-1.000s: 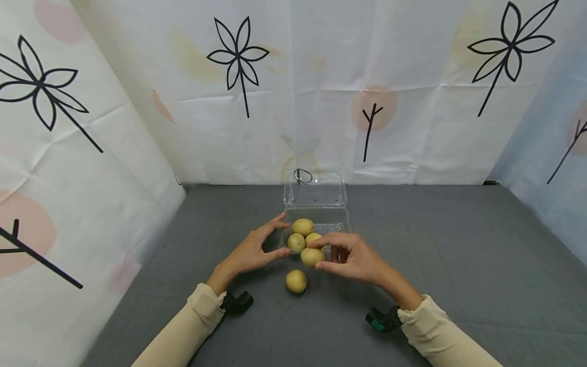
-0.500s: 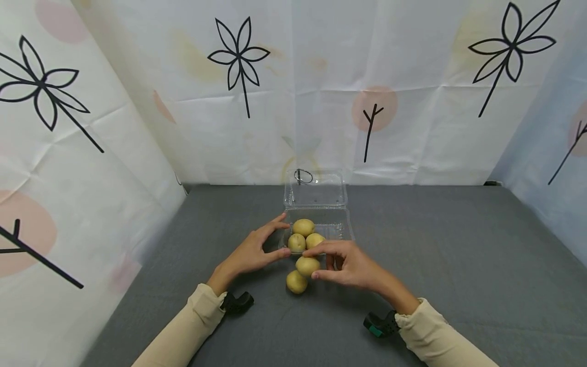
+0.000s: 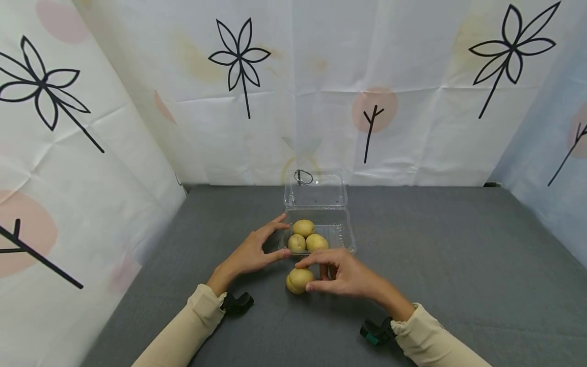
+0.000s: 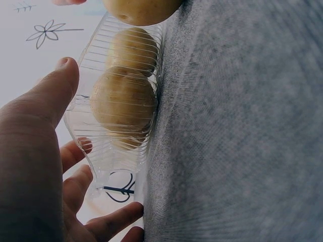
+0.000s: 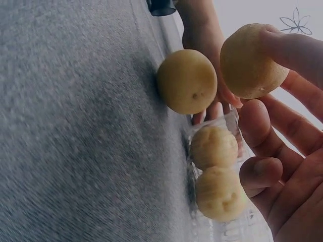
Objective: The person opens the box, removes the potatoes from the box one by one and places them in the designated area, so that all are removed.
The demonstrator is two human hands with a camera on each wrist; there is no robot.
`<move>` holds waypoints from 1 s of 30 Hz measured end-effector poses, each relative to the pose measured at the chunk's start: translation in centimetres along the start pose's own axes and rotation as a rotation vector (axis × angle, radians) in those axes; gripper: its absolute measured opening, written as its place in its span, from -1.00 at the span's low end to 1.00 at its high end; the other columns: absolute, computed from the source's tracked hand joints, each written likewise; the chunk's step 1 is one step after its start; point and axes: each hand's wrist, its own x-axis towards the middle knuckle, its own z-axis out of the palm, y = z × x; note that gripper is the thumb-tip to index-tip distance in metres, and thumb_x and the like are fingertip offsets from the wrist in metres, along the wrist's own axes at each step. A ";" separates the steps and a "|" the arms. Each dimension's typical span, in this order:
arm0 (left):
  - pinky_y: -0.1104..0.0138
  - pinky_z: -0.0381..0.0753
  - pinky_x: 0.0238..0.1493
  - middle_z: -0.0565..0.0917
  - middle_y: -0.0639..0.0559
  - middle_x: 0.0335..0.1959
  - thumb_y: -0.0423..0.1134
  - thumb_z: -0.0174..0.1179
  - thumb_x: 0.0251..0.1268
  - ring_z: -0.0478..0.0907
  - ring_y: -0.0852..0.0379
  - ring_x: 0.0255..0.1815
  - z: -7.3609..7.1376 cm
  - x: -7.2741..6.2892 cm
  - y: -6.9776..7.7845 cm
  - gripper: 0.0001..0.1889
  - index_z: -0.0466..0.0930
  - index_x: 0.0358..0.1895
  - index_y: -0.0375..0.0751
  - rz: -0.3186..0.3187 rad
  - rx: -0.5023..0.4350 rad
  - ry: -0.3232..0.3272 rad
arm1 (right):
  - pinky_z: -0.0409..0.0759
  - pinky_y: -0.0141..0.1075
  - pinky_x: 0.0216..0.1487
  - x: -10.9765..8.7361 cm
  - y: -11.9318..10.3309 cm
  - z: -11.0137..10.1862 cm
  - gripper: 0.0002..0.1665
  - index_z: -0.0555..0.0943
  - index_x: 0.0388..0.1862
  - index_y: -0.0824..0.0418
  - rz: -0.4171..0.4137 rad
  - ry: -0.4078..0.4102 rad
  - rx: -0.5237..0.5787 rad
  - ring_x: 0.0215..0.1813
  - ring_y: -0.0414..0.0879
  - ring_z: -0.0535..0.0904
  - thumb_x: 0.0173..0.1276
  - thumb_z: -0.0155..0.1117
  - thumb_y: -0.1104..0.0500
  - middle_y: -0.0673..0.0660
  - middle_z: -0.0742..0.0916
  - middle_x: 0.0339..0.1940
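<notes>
Thumb and fingertips of my right hand [image 3: 346,272] pinch a yellow potato [image 5: 250,63] in front of the clear plastic box [image 3: 345,232]. In the head view this potato overlaps a second potato [image 5: 184,83] lying on the cloth, mostly hiding it. Three more potatoes [image 3: 303,228] sit in the left part of the box. My left hand [image 3: 247,252] is at the box's left front corner, thumb by the front wall and fingers spread along the left side. In the left wrist view, the ribbed wall [image 4: 88,118] stands between that hand and the potatoes inside.
The box's hinged lid [image 3: 325,193] stands up at the back, before a white patterned curtain [image 3: 412,137]. Grey cloth [image 3: 440,255] covers the table. Each wrist wears a black strap device [image 3: 237,303].
My right hand has carried its potato from the box's front edge toward me and slightly left, over the potato on the table. The left hand has stayed in place.
</notes>
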 end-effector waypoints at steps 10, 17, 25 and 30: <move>-0.42 -0.02 0.51 0.04 0.27 0.69 0.18 0.26 0.40 0.05 0.03 0.69 0.0 0.1 0.0 -0.32 0.33 0.51 0.17 0.008 -0.007 0.000 | 0.53 -0.41 -0.56 0.0 0.1 0.6 -0.59 0.71 0.15 0.16 0.003 -0.033 0.002 -0.55 -0.33 0.47 0.31 0.49 0.23 0.11 0.79 -0.06; -0.36 0.05 0.53 0.06 0.26 0.68 0.16 0.28 0.39 0.05 0.02 0.68 0.0 0.1 0.0 -0.32 0.35 0.50 0.12 0.015 -0.018 0.001 | 0.53 -0.43 -0.56 0.0 0.1 0.8 -0.58 0.69 0.17 0.19 -0.026 -0.077 0.009 -0.55 -0.36 0.46 0.33 0.48 0.21 0.11 0.80 -0.04; -0.41 -0.01 0.51 0.07 0.25 0.68 0.17 0.28 0.38 0.07 0.01 0.68 0.0 0.2 0.0 -0.32 0.35 0.50 0.12 0.013 -0.015 0.004 | 0.54 -0.44 -0.55 0.0 0.3 1.1 -0.60 0.69 0.16 0.17 -0.049 -0.111 0.040 -0.54 -0.39 0.44 0.35 0.47 0.19 0.07 0.80 -0.04; -0.34 0.10 0.52 0.07 0.23 0.68 0.17 0.29 0.37 0.08 0.00 0.68 -0.1 0.1 0.1 -0.31 0.35 0.50 0.11 0.023 -0.022 0.001 | 0.55 -0.44 -0.55 0.1 0.2 1.2 -0.60 0.69 0.17 0.16 -0.071 -0.142 0.045 -0.54 -0.39 0.45 0.35 0.46 0.19 0.07 0.79 -0.05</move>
